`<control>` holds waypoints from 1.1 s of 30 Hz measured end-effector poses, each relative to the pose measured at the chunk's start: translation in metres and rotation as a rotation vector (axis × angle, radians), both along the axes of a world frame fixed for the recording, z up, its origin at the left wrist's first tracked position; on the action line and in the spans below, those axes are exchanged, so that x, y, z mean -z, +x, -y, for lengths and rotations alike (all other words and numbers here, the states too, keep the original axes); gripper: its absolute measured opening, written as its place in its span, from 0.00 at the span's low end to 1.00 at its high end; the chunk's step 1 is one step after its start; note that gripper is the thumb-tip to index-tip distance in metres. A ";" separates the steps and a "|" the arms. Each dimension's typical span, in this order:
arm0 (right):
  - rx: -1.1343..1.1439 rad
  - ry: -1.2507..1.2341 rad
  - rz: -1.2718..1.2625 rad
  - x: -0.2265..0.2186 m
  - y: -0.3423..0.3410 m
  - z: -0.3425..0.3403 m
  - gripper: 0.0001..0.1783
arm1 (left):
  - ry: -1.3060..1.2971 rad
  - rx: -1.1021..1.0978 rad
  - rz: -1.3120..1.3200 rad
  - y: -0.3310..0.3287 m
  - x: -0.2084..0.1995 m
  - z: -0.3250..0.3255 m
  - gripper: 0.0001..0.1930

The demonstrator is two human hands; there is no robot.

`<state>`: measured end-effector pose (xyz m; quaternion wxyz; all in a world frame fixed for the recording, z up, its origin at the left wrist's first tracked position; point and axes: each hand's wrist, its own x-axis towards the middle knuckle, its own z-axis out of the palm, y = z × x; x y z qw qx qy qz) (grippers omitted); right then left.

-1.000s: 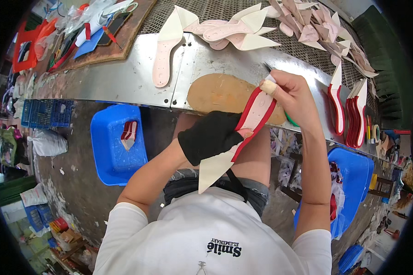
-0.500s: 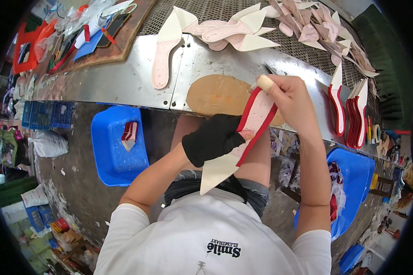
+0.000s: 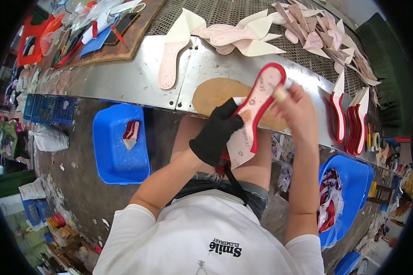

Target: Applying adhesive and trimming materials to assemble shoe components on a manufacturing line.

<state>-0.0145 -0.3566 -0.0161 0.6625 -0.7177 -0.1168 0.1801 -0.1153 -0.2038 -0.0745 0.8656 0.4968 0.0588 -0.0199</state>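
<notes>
The black-gloved left hand (image 3: 217,133) has its grip closed around the pale-pink, shoe-sole-shaped piece with red edging (image 3: 266,83), held over the near edge of the shiny metal desk (image 3: 124,75), its rounded end far, its tapered end near. The bare right hand (image 3: 293,110) is blurred at the piece's right edge; how far its grip is closed cannot be told. Similar red-edged pieces (image 3: 357,120) stand bunched at the desk's right.

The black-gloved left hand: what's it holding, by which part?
The left hand holds a pale pink, red-edged sole-shaped piece by its middle, at the left edge.
</notes>
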 end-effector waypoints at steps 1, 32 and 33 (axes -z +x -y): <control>-0.018 0.040 -0.063 0.005 -0.012 -0.001 0.12 | 0.028 -0.020 -0.077 0.000 -0.002 -0.001 0.21; 0.200 -0.306 0.715 0.019 -0.024 -0.018 0.44 | 1.235 -0.077 0.445 -0.002 -0.032 -0.003 0.12; 0.200 -0.360 0.747 0.017 -0.025 -0.019 0.46 | 1.232 -0.102 0.438 -0.002 -0.031 -0.003 0.12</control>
